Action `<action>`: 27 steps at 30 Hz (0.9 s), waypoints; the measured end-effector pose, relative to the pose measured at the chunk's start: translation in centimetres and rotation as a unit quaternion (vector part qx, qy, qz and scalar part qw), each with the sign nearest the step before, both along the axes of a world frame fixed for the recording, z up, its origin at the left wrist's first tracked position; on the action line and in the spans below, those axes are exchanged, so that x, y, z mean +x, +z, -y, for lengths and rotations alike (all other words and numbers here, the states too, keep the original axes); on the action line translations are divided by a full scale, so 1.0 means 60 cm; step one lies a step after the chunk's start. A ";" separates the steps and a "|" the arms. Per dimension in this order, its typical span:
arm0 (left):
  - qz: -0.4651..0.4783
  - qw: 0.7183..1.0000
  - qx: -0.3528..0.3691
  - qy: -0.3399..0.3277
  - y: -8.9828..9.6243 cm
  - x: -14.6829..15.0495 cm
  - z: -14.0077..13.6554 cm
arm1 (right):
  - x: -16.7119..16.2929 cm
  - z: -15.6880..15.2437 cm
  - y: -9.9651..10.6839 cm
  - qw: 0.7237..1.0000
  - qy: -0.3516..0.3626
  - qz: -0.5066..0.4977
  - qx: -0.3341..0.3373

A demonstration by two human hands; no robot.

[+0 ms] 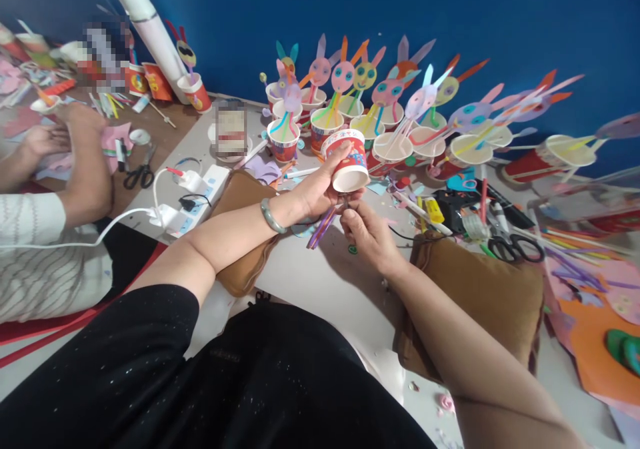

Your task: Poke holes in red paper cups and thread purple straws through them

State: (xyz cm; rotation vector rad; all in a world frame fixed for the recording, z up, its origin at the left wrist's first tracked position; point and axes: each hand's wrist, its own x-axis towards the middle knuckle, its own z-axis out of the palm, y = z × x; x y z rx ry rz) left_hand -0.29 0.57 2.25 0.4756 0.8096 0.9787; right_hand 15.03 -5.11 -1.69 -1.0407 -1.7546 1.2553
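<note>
My left hand (320, 185) grips a red paper cup (350, 162), tilted so its white open end faces me. Just below it, my right hand (367, 235) pinches the top of a bundle of purple and orange paper strips (323, 227) that hangs down to the left, under the cup. Both hands work above the pale floor, in front of a row of finished paper-cup bunnies (345, 112) with coloured faces and long ears.
Scissors (515, 247), a black glue gun (455, 209) and markers lie at right beside a brown cushion (480, 295). A white power strip (193, 199) lies at left. Another person's arm (87, 169) rests near black scissors (140, 174). Coloured paper sheets (595, 329) are spread far right.
</note>
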 end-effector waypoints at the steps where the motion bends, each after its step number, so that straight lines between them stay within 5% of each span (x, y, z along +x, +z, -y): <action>1: -0.001 1.000 0.006 -0.002 -0.004 0.000 -0.001 | -0.001 -0.001 -0.001 1.000 -0.008 -0.008 -0.002; 27: 0.018 0.998 -0.024 0.058 0.012 0.013 0.012 | -0.022 0.002 0.018 0.988 -0.029 -0.104 -0.106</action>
